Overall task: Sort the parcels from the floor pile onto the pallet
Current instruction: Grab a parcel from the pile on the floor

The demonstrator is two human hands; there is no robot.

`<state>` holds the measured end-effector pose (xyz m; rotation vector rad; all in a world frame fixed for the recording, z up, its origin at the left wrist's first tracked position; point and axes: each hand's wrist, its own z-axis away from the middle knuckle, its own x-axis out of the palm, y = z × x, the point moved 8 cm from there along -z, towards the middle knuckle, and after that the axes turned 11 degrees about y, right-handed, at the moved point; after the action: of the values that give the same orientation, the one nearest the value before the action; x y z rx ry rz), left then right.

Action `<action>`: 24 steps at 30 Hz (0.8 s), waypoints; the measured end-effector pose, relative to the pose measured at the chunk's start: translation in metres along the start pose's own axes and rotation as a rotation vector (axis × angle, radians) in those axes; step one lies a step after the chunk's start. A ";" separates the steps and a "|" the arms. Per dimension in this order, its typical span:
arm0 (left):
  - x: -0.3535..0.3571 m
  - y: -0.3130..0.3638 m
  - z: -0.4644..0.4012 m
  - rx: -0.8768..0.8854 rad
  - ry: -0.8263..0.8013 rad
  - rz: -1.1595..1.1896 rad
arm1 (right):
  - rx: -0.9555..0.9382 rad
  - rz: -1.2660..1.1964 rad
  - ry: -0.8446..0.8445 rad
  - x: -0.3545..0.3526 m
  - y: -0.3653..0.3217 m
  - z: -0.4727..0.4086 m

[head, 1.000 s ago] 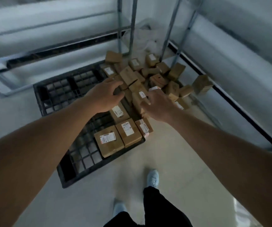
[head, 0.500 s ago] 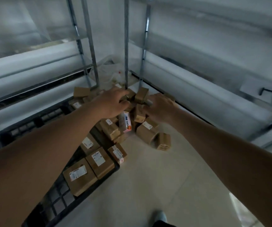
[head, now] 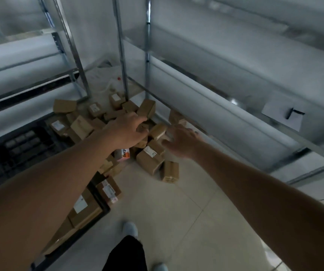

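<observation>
A pile of small brown cardboard parcels (head: 149, 161) lies on the floor in the corner between the shelf racks. A black plastic pallet (head: 10, 153) sits at the left, with labelled parcels (head: 108, 189) along its near right edge, partly hidden by my left forearm. My left hand (head: 126, 130) reaches over the pile, fingers loosely curled above a small parcel (head: 158, 131), holding nothing that I can see. My right hand (head: 180, 139) hovers just right of that parcel with fingers spread. A white and orange box (head: 124, 154) peeks out under my left wrist.
Metal shelf uprights (head: 122, 55) stand right behind the pile, with low shelves (head: 235, 106) running along the right and left walls. Crumpled clear plastic (head: 106, 79) lies in the far corner. Pale tiled floor (head: 167, 212) stretches toward my feet (head: 129, 228).
Both hands have reached farther out and lower over the floor pile, and my right hand's fingers have spread. My view has swung away from the pallet toward the corner.
</observation>
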<state>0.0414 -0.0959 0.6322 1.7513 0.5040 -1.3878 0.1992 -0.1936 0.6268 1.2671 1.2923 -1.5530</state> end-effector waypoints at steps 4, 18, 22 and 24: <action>0.035 -0.024 -0.068 -0.021 -0.067 -0.015 | 0.006 0.019 -0.074 0.032 0.024 -0.065; 0.141 -0.141 -0.252 -0.114 -0.274 -0.086 | -0.011 0.101 -0.446 0.154 0.077 -0.275; 0.180 -0.173 -0.285 -0.232 -0.332 -0.103 | -0.078 0.103 -0.475 0.191 0.097 -0.330; 0.211 -0.186 -0.298 -0.300 -0.343 -0.090 | -0.140 0.125 -0.500 0.225 0.111 -0.358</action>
<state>0.1501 0.2122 0.3844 1.2339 0.5724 -1.5475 0.3310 0.1416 0.3798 0.7858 0.9597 -1.5317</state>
